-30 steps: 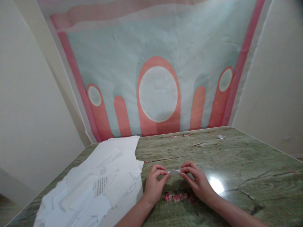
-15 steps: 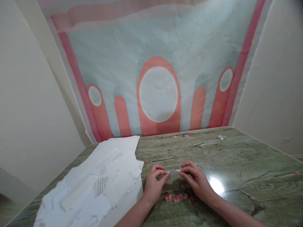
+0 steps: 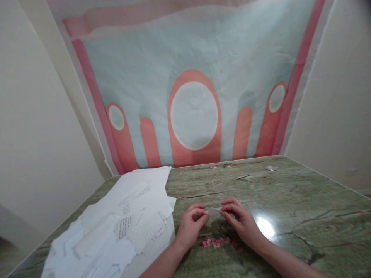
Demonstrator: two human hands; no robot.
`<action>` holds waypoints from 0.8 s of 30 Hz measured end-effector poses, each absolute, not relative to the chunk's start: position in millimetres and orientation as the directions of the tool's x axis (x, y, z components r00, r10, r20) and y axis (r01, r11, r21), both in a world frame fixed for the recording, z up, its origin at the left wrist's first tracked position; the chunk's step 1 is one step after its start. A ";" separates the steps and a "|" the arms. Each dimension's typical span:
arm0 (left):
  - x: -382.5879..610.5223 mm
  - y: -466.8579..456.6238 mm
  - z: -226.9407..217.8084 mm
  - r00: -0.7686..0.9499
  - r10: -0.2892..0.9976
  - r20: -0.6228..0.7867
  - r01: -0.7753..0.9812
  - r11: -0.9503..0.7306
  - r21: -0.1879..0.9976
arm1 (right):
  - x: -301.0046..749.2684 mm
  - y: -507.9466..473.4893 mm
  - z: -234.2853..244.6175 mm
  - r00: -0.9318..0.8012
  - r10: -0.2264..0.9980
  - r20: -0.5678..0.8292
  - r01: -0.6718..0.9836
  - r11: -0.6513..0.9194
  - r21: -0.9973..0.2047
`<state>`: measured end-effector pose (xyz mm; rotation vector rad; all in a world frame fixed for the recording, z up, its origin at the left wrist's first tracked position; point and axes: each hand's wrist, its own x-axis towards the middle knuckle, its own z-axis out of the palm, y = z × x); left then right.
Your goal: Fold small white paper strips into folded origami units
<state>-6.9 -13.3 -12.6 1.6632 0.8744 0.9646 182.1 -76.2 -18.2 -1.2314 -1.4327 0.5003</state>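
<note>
A small piece of white paper [image 3: 213,211], apparently folded, is stretched between my two hands just above the table. My left hand [image 3: 191,226] pinches its left end between thumb and fingers. On the other side, my right hand [image 3: 241,222] grips the right end the same way. My fingertips cover both ends of the paper, so only its middle shows. To the left of my left hand lies a heap of white papers [image 3: 101,227], several of them torn and some printed with text.
The wood-patterned table [image 3: 304,200] has printed pink blossoms and a bright light reflection on its surface. A small crumpled silvery scrap [image 3: 271,168] lies near the far right edge. Behind the table hangs a pink and pale green backdrop [image 3: 194,50].
The small paper has tilted to a flatter angle between my fingers. My left hand has shifted very slightly; the right is almost still.
</note>
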 end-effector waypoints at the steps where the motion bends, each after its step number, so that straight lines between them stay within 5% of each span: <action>1: -6.9 -13.1 -12.5 0.431 0.886 0.171 0.098 -0.234 0.967 | 182.1 -76.1 -18.2 0.173 0.871 0.461 0.395 0.367 -0.842; 15: -7.0 -14.6 -8.2 0.415 0.875 0.250 0.115 -0.323 0.939 | 182.2 -76.5 -17.4 0.170 0.876 0.451 0.381 0.363 -0.850; 24: -2.5 -16.8 -11.5 0.411 0.902 0.133 0.049 -0.167 0.985 | 179.3 -75.0 -22.7 0.174 0.864 0.473 0.324 0.403 -0.856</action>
